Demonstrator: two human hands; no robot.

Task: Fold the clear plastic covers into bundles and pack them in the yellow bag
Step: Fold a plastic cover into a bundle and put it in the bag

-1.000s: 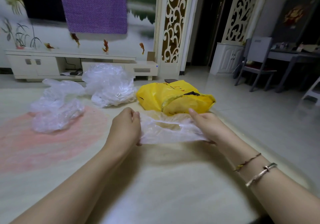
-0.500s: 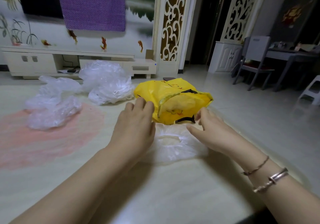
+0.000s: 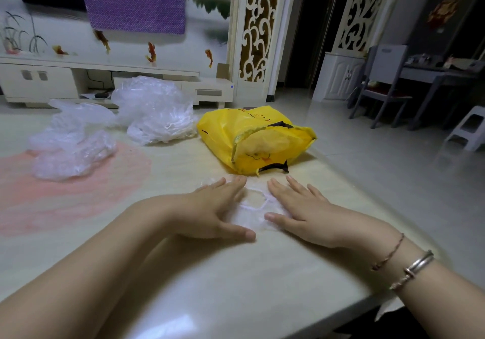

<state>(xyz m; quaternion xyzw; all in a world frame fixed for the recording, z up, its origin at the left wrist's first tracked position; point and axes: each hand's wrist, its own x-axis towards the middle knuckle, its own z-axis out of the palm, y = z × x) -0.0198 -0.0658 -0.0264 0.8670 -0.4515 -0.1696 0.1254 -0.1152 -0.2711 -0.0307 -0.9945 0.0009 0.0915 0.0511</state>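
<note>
Both hands lie flat with fingers straight, the left hand [image 3: 215,207] and right hand [image 3: 301,211] pressing a clear plastic cover [image 3: 253,208] onto the bench [image 3: 236,286] near its right edge. Just beyond, the yellow bag [image 3: 252,139] lies open-mouthed; two clear plastic heaps [image 3: 73,149] [image 3: 154,110] sit toward the far left.
</note>
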